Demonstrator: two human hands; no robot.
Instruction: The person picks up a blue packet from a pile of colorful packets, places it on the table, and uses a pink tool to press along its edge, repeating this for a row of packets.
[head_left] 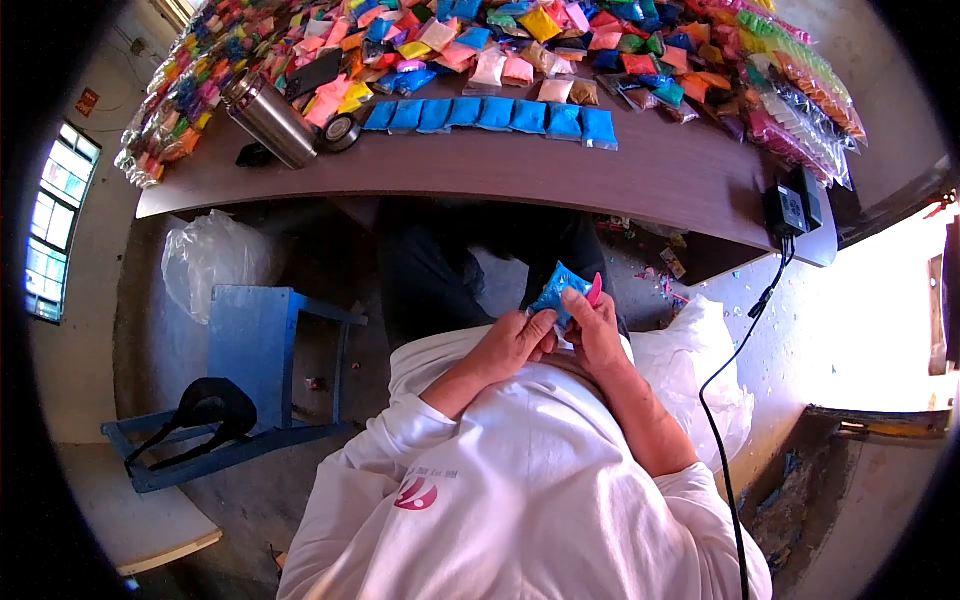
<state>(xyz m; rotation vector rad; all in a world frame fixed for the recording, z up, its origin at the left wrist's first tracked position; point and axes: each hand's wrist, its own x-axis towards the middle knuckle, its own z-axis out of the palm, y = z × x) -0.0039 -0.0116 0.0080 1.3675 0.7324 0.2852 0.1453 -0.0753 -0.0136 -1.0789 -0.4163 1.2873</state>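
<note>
Held low in front of my lap is a small clear packet with blue contents (559, 287), its top tilted away from me. My left hand (515, 343) pinches its lower left corner between thumb and fingers. Closed on the packet's right side is my right hand (596, 328), thumb across its face. A pink, narrow thing (596, 288) sticks up beside the right thumb; its kind cannot be made out. Several similar blue packets (497, 114) lie in a neat row along the table (450, 165) ahead.
Heaps of colourful packets (540, 25) cover the table's back. A steel flask (270, 120) lies tilted at left beside its round lid (342, 131). A black adapter (790, 208) trails a cable past my right side. A blue stool (250, 340) and white plastic bag (695, 370) flank me.
</note>
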